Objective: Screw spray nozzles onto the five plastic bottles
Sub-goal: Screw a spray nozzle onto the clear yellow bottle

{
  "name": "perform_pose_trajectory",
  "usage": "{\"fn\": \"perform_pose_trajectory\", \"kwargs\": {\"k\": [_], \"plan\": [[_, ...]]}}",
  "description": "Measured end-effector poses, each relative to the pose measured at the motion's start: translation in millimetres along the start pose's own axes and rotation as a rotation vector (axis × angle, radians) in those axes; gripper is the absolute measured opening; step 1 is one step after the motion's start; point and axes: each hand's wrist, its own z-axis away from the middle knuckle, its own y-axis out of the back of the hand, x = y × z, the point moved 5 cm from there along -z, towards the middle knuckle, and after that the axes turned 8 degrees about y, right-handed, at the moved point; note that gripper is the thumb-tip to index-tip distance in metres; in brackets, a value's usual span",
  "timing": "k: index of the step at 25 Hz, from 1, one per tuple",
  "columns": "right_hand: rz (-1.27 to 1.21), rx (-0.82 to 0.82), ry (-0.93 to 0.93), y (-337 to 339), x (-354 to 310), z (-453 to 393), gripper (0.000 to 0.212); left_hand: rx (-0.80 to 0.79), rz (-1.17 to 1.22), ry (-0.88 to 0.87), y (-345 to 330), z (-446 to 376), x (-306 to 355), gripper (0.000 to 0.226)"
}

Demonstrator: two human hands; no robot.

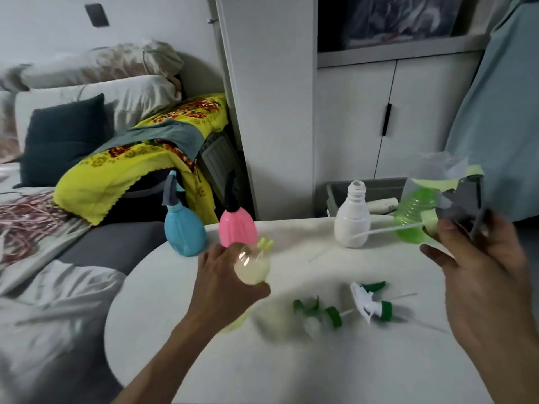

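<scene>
My left hand [224, 284] grips a pale yellow translucent bottle [252, 265], blurred, just above the white round table [291, 365]. My right hand [490, 272] holds a grey and light-green spray nozzle [463, 199]; its thin tube points left toward the white bottle [351, 221], whose neck is bare. A green ribbed bottle [414, 217] shows behind that nozzle. At the table's far left stand a blue bottle [183, 230] and a pink bottle [236, 225], both with nozzles on. Two loose green-collared nozzles lie between my hands: a white one [370, 301] and a blurred one [319, 313].
A bed with pillows and a yellow floral blanket [131, 170] lies left of the table. Behind it are white cabinet doors [388, 121] and a grey bin [379, 191] on the floor. A teal cloth [501, 112] hangs at the right.
</scene>
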Motion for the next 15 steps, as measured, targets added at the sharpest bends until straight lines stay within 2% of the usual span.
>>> {"fn": "perform_pose_trajectory", "kwargs": {"k": [2,5,11,15], "plan": [[-0.068,-0.023,-0.067,-9,4,11,0.035,-0.059,-0.111,-0.032,2,19,-10,0.077],[-0.152,-0.05,-0.109,-19,4,25,0.038,-0.021,-0.204,-0.1,1,30,-13,0.074],[-0.137,-0.107,-0.169,-39,5,44,0.034,0.022,-0.172,-0.132,12,28,-25,0.074],[-0.148,-0.203,-0.219,-57,9,61,0.035,-0.003,-0.138,-0.169,14,28,-20,0.071]]}}
